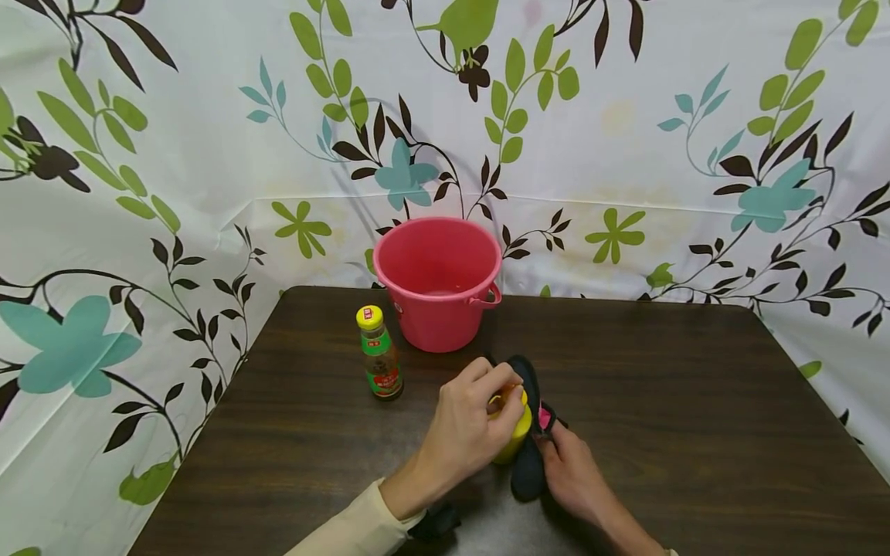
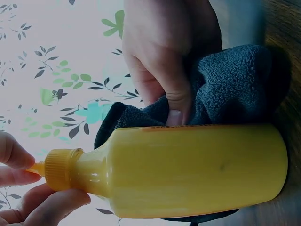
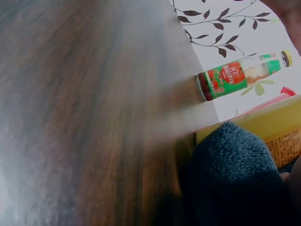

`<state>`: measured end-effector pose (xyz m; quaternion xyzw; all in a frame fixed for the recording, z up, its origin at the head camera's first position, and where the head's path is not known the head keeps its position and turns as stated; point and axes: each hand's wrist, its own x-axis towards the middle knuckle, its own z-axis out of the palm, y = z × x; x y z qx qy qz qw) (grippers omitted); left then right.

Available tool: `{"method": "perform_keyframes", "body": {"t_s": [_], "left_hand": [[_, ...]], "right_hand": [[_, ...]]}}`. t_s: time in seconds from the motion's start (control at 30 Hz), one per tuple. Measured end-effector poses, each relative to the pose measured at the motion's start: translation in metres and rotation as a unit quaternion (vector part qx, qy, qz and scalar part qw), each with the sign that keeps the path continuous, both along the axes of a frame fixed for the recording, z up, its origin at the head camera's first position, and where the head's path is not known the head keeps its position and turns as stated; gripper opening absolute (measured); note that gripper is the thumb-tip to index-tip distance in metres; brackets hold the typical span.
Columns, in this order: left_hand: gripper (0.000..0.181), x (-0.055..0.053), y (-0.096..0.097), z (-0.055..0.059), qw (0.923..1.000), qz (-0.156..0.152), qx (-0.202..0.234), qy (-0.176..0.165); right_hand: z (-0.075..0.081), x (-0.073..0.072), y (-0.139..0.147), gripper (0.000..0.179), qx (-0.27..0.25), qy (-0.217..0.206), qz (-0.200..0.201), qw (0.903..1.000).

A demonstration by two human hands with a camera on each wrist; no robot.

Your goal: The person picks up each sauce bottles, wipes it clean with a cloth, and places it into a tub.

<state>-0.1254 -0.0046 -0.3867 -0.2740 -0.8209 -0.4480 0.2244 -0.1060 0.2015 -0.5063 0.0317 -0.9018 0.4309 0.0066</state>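
One yellow bottle is pointing its orange nozzle upward, well in from the far edge of the desk. The left wrist view is showing us what the head view is hiding: the left hand pinching that nozzle. We are seeing this hand arching over the top while the right hand, lower down, is gripping a dark cloth against the bottle.

We take this for a home or a homelike corner, though we cannot tell which room: a dark wood-grain table fills the near part, creased white cloth printed with leaves and flowers covers the far and left sides, and a pink bucket and yellow-capped bottle look like household goods.
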Motion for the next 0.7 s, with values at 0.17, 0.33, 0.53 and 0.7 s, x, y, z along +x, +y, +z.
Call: {"method": "perform_keyframes", "body": {"t_s": [0.17,0.33,0.53,0.7], "left_hand": [[0.006,0.0,0.0,0.001,1.0,0.001,0.0,0.004],[0.007,0.001,0.001,0.002,1.0,0.002,-0.004,0.005],[0.008,0.001,0.001,0.003,0.9999,0.004,-0.008,0.008],[0.008,0.001,0.0,0.004,1.0,0.0,-0.006,0.006]], "right_hand": [[0.027,0.006,-0.011,0.033,-0.06,-0.023,-0.008,0.9979],[0.056,0.014,-0.022,0.043,-0.113,-0.066,-0.024,0.9911],[0.073,0.016,-0.028,0.046,-0.162,-0.091,-0.034,0.9821],[0.082,0.016,-0.031,0.047,-0.193,-0.082,-0.029,0.9773]]}}
